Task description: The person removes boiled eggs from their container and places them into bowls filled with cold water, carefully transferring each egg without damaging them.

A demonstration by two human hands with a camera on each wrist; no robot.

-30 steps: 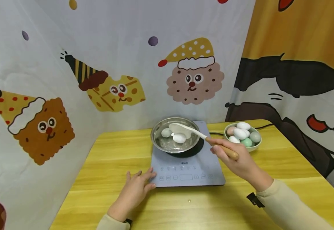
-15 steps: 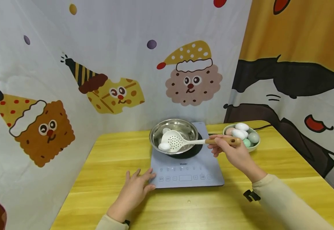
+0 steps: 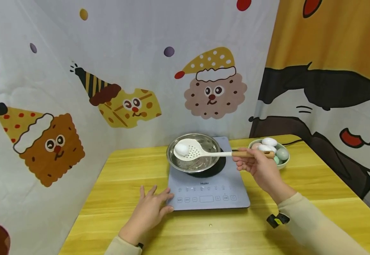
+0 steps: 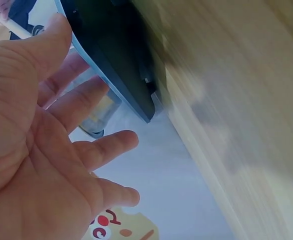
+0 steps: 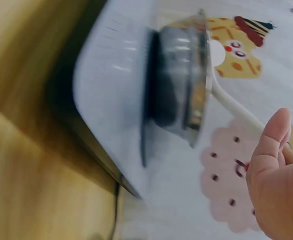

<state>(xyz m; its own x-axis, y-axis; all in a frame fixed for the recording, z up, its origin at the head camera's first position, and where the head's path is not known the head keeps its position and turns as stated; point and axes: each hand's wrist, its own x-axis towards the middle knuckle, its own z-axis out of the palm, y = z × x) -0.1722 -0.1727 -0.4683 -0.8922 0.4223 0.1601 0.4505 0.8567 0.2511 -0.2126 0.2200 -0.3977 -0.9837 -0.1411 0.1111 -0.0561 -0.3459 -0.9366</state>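
Observation:
My right hand [image 3: 263,173] grips the wooden handle of a white slotted skimmer [image 3: 196,151]. One white egg [image 3: 181,149] lies in the skimmer's head, which is held level over a shiny steel pan [image 3: 201,166]. In the right wrist view the egg [image 5: 217,53] shows just above the pan's rim. Beneath the pan is a pale blue induction cooktop [image 3: 208,193]. My left hand [image 3: 148,209] has its fingers spread, with the thumb and fingertips at the cooktop's front left corner. The skimmer hides part of the pan's inside.
A light green bowl [image 3: 284,165] of white, pink and green eggs stands right of the cooktop, partly behind my right hand. A black cord [image 3: 293,141] runs behind it. A cartoon-printed cloth [image 3: 134,35] hangs close behind the wooden table [image 3: 134,170].
The skimmer has swung from slanting into the pan to lying level above it. It has scooped up a white egg and risen. My left hand stays at the cooktop's corner.

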